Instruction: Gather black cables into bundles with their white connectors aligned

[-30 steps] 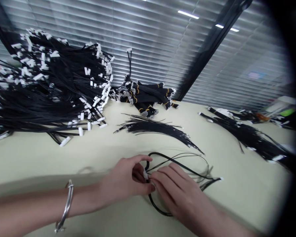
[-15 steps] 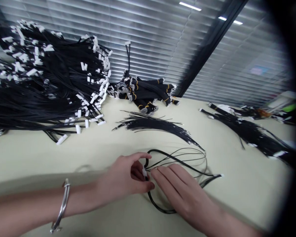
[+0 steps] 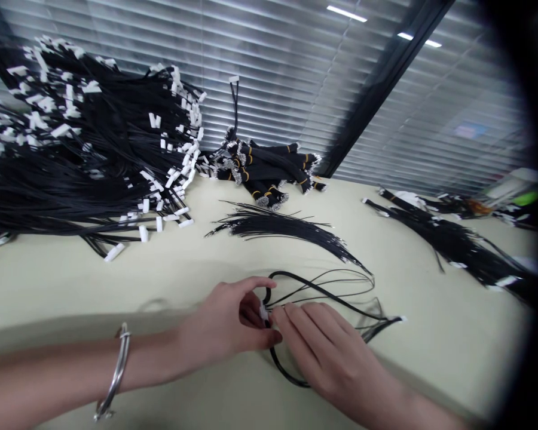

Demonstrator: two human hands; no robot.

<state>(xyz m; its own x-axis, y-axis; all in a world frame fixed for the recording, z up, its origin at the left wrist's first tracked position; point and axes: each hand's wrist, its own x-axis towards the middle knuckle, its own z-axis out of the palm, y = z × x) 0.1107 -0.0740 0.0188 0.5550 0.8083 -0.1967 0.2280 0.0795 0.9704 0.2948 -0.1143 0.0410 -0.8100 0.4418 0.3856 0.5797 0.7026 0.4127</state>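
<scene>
My left hand (image 3: 233, 319) is curled around a small white connector (image 3: 263, 310), with black wires leaving it. Close against the connector's right side, my right hand (image 3: 329, 340) has its fingers pinched together on a thin black wire; the tips and the wire's end are mostly hidden. From the connector a thicker black cable (image 3: 323, 289) loops right to a second white connector (image 3: 402, 319). Several thin wires (image 3: 361, 280) curve behind my right hand. Just beyond lies a bundle of loose black wires (image 3: 287, 230) with bare metal ends.
A large heap of black cables with white connectors (image 3: 112, 143) fills the back left. Banded wire bundles (image 3: 269, 167) are piled at the back middle, near the window blinds (image 3: 269, 54). More black cables (image 3: 448, 239) lie on the table (image 3: 192, 269) at the right.
My right hand has shifted slightly, its fingers a little closer to the connector. The left hand stays almost in place, still around the connector.
</scene>
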